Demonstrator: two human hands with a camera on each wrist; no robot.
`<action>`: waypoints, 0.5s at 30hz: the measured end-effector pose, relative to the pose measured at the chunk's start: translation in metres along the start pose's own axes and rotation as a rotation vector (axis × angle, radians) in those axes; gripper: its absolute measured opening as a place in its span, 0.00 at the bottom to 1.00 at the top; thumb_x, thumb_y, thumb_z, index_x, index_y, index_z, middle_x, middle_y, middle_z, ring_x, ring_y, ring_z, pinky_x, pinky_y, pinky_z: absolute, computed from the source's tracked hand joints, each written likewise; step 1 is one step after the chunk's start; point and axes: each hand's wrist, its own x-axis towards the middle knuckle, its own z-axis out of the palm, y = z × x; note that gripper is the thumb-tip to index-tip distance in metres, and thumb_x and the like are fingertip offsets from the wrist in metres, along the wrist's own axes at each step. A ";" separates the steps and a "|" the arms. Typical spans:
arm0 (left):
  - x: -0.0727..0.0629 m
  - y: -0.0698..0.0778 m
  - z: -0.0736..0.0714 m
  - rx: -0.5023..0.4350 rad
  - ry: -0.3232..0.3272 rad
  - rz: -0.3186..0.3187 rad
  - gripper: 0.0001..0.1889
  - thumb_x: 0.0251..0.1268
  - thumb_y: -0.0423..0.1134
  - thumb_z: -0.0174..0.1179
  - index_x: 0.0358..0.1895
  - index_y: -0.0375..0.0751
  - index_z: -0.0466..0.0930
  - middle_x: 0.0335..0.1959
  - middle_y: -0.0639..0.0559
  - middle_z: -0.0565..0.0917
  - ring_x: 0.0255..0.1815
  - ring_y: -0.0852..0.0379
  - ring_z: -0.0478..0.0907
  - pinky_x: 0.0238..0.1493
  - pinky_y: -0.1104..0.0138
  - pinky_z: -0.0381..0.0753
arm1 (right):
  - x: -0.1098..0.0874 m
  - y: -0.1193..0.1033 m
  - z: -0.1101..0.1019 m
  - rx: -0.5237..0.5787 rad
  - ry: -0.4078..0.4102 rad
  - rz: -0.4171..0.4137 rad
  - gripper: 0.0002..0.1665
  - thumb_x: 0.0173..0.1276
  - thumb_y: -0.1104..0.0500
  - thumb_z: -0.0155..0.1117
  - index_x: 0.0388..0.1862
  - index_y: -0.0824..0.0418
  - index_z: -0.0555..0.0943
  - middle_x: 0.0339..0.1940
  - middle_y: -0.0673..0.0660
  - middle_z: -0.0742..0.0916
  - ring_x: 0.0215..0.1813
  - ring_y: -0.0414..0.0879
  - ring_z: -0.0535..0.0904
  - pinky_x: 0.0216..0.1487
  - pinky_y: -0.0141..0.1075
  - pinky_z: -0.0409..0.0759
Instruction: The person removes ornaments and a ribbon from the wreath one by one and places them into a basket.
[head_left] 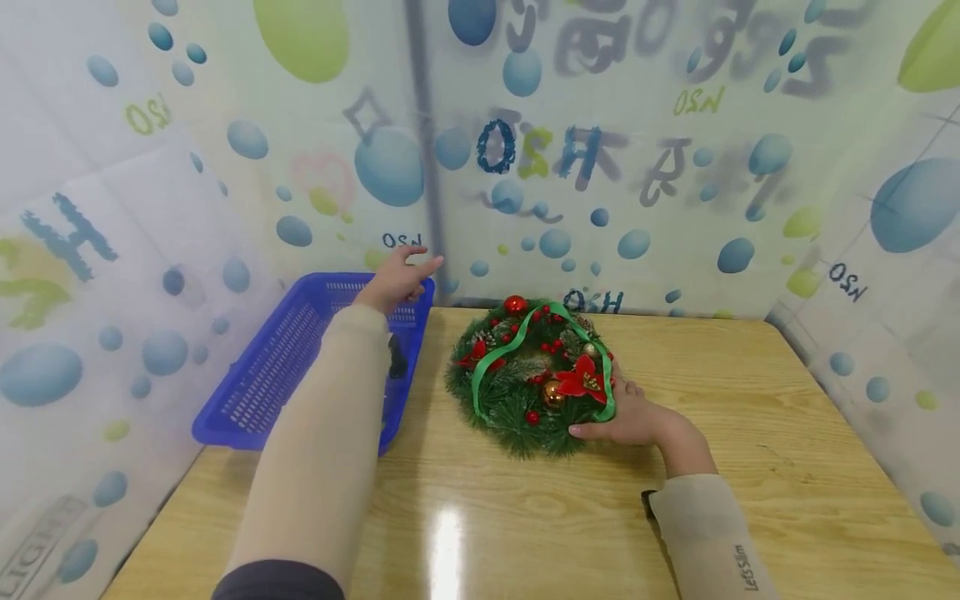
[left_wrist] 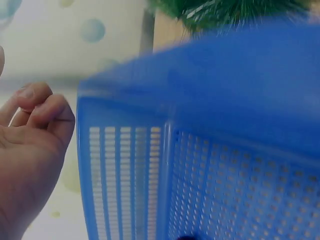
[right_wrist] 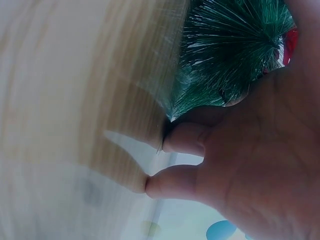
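Note:
A round green wreath (head_left: 495, 400) with red flowers, red berries, shiny baubles and a loose green ribbon (head_left: 488, 360) lies on the table. At its right edge rests my right hand (head_left: 637, 417), thumb stretched along the near side. The right wrist view shows outstretched fingertips (right_wrist: 157, 182) touching the tabletop beside the green needles (right_wrist: 235, 45). Over the far end of a blue plastic basket (head_left: 255, 367) is my left hand (head_left: 393, 279), fingers loosely bent and holding nothing. In the left wrist view that hand (left_wrist: 30, 145) appears just outside the basket's perforated wall (left_wrist: 125, 175).
Inside the basket lies a dark object (head_left: 397, 357), partly hidden by my left sleeve. The wooden table (head_left: 540, 525) ends at a wall sheet (head_left: 517, 225) patterned with blue and green dots, which also runs along both sides.

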 end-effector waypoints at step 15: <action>0.023 0.009 0.073 0.033 -0.058 0.042 0.36 0.81 0.52 0.61 0.84 0.49 0.60 0.31 0.53 0.71 0.14 0.63 0.55 0.21 0.68 0.64 | 0.002 0.002 0.001 0.005 -0.001 0.011 0.89 0.61 0.21 0.70 0.83 0.58 0.13 0.86 0.81 0.40 0.86 0.79 0.34 0.76 0.79 0.55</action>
